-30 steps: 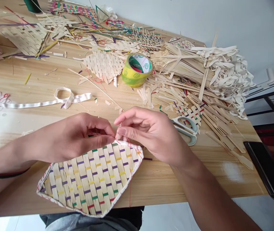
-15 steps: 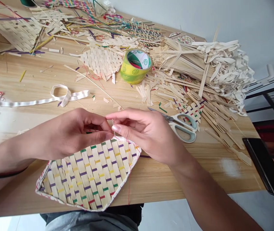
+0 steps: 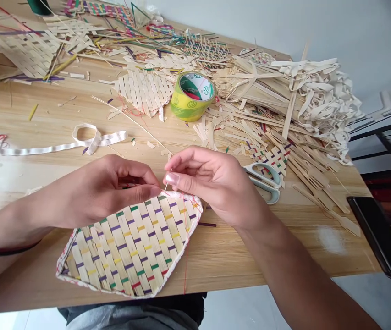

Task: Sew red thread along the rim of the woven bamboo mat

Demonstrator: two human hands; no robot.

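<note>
- White ribbon [image 3: 61,145] lies flat on the wooden table [image 3: 216,256], far left, well apart from both hands.
- Left hand [image 3: 102,190]: fingers curled, thumb and forefinger pinched on the top edge of the woven mat [image 3: 129,247].
- Woven mat: pale strips crossed with purple, yellow, green and red; white binding along its rim; near corner overhangs the table's front edge. Red thread [image 3: 185,256] hangs from its right edge.
- Right hand [image 3: 212,183]: fingers partly closed, thumb and forefinger pinched on a thin needle [image 3: 167,181] just above the mat's top edge, tip to tip with the left hand.
- Tape roll [image 3: 193,96] stands behind the hands, its hollow core open upward; contents cannot be made out.
- Scissors [image 3: 266,183] lie just beside the right hand, partly hidden by it.
- Loose strips [image 3: 284,114] are heaped at the right rear.
- Dark phone [image 3: 377,233] rests at the table's right edge.
</note>
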